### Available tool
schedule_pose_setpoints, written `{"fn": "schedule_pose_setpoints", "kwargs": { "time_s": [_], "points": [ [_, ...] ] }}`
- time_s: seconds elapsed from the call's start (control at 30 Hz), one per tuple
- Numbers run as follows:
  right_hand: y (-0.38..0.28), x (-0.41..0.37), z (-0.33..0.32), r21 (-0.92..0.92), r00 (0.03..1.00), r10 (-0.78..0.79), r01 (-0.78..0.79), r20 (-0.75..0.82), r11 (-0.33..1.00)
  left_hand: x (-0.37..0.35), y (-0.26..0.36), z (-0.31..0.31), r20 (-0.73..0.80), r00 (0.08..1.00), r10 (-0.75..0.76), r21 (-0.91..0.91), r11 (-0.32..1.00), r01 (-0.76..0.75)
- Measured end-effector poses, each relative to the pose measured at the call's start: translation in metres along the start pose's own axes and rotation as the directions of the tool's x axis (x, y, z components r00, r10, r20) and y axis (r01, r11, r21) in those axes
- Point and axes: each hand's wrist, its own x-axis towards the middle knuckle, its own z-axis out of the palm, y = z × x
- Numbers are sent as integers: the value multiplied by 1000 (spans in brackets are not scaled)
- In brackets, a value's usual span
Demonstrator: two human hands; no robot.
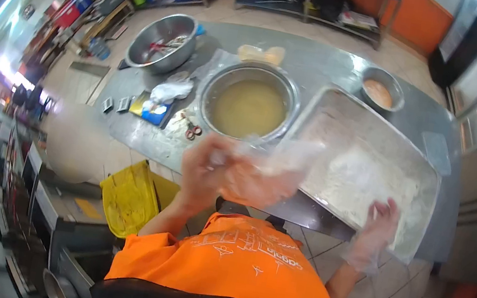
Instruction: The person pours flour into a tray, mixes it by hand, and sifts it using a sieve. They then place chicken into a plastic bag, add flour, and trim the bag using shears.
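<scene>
My left hand is raised at the table's front edge, its fingers closed on a clear plastic bag that hangs to its right. Above the tray's front right part is my right hand, in a clear glove, fingers curled; whether it holds anything is too small to tell. White powder lies in the large metal tray. Behind the bag stands a round metal pot of yellowish liquid. Scissors with red handles lie left of the bag.
A large metal bowl with utensils stands at the back left, a smaller bowl behind the tray. A yellow and blue packet and crumpled plastic lie left of the pot. A yellow bin is below.
</scene>
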Motion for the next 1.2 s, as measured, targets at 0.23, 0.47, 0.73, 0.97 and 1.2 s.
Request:
{"fn": "schedule_pose_setpoints", "kwargs": {
  "time_s": [0.23,0.47,0.73,0.97,1.2],
  "points": [
    [-14,4,-11,-51,996,5,-10,-86,999,20,-57,-93,-446,886,129,178,983,-54],
    [-7,-18,56,-107,997,-5,-3,-76,994,81,-159,-130,-516,856,12,-11,1000,-21],
    [35,-38,166,-100,967,156,-139,199,985,119,-316,-194,-638,722,-268,-413,910,-27],
    [104,-44,252,29,713,496,-585,496,811,105,-360,-258,-632,741,-228,62,938,341],
    [187,-88,324,-96,326,748,-883,578,459,34,-261,-201,-633,773,44,309,930,201]
  ]
}}
